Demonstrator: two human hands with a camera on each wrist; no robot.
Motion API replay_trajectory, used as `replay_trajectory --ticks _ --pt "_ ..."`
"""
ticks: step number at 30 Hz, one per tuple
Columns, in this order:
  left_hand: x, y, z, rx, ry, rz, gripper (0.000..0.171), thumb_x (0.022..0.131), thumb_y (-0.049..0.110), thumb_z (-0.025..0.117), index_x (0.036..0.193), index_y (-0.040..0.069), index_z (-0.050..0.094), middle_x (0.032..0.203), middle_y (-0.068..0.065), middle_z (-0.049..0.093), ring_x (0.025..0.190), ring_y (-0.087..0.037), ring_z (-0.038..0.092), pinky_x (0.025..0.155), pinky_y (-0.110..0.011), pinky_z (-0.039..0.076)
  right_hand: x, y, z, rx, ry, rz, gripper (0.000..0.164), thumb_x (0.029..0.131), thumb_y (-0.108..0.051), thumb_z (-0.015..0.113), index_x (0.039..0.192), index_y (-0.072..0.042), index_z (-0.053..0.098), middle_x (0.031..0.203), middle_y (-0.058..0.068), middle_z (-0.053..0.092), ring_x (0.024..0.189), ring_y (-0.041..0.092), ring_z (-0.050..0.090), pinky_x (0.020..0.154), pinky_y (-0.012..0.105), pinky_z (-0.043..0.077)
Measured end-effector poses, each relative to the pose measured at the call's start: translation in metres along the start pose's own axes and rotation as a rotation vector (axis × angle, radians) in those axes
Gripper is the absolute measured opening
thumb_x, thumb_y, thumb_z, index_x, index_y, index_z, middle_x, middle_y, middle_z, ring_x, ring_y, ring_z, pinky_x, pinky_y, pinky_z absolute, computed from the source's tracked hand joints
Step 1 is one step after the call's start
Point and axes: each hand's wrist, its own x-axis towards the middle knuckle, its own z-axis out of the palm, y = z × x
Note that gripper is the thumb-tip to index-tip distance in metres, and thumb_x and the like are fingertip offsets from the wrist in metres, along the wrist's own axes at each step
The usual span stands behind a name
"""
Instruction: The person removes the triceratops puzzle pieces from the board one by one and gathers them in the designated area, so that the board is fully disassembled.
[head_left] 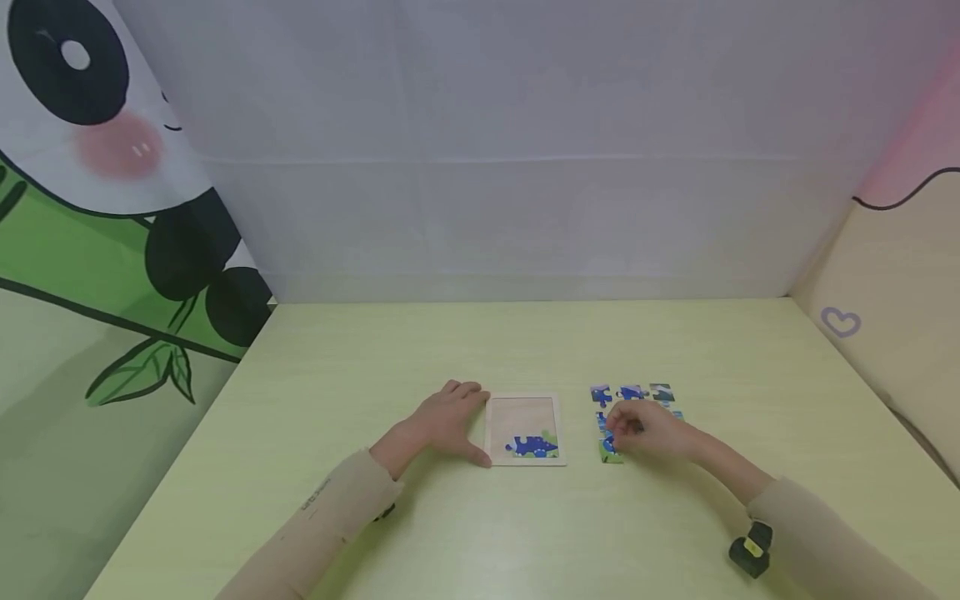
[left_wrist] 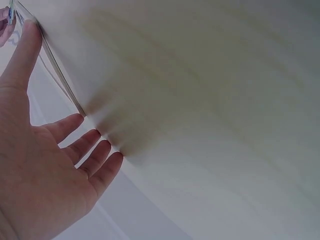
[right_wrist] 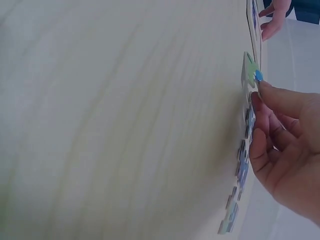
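A square puzzle tray [head_left: 522, 412] with a pale rim lies flat on the table, joined blue and green pieces [head_left: 534, 446] along its bottom. My left hand [head_left: 452, 419] steadies its left side with spread, fairly straight fingers; the thumb touches the lower corner and a fingertip the upper one. Right of the tray, my right hand [head_left: 648, 429] pinches a green and blue puzzle piece [right_wrist: 251, 70] between thumb and index finger. The right wrist view shows that piece tilted up. Other loose puzzle pieces [head_left: 632, 392] lie around and partly under the right hand, which hides some of them.
The pale wooden table [head_left: 375, 342] reaches back to a white panel [head_left: 480, 225]. A cartoon-printed wall [head_left: 112, 250] stands at the left, a beige one [head_left: 885, 275] at the right. A dark wrist device [head_left: 752, 550] hangs by the right sleeve.
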Motion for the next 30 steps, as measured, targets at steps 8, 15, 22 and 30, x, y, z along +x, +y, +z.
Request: replay_trajectory --ticks 8,15,22,30 --pt "-0.0009 0.0008 -0.0017 -0.001 -0.003 -0.005 0.103 0.06 0.066 0.07 0.138 0.009 0.035 0.141 -0.011 0.034 0.125 -0.029 0.032 0.1 -0.041 0.036 -0.0036 0.0037 -0.0038 -0.037 0.02 0.024 0.013 0.079 -0.006 0.067 0.091 -0.006 0.063 0.076 -0.004 0.057 0.069 0.01 0.049 0.06 0.021 0.045" --pt "-0.0026 0.0025 -0.0032 -0.026 0.011 0.003 0.101 0.061 0.064 0.071 0.137 0.007 0.037 0.14 -0.011 0.036 0.124 -0.028 0.033 0.098 -0.041 0.037 -0.0035 0.0048 -0.0034 -0.058 0.019 -0.024 0.012 0.08 -0.005 0.066 0.092 -0.004 0.063 0.073 -0.005 0.055 0.065 0.005 0.046 0.056 0.02 0.043" --pt "-0.0035 0.004 -0.0047 -0.031 0.008 -0.001 0.101 0.061 0.063 0.071 0.137 0.007 0.037 0.14 -0.01 0.036 0.124 -0.028 0.032 0.099 -0.04 0.036 -0.0043 0.0053 -0.0023 -0.068 0.025 -0.015 0.012 0.079 -0.006 0.067 0.09 -0.005 0.063 0.072 -0.005 0.053 0.063 0.005 0.044 0.055 0.019 0.041" --pt "-0.0033 0.0038 -0.0039 -0.025 0.005 -0.008 0.101 0.061 0.063 0.071 0.138 0.008 0.037 0.14 -0.01 0.035 0.125 -0.028 0.032 0.1 -0.04 0.036 -0.0036 0.0057 -0.0004 -0.076 0.023 -0.011 0.01 0.08 -0.006 0.067 0.09 -0.006 0.064 0.071 -0.005 0.052 0.062 0.004 0.043 0.054 0.019 0.04"
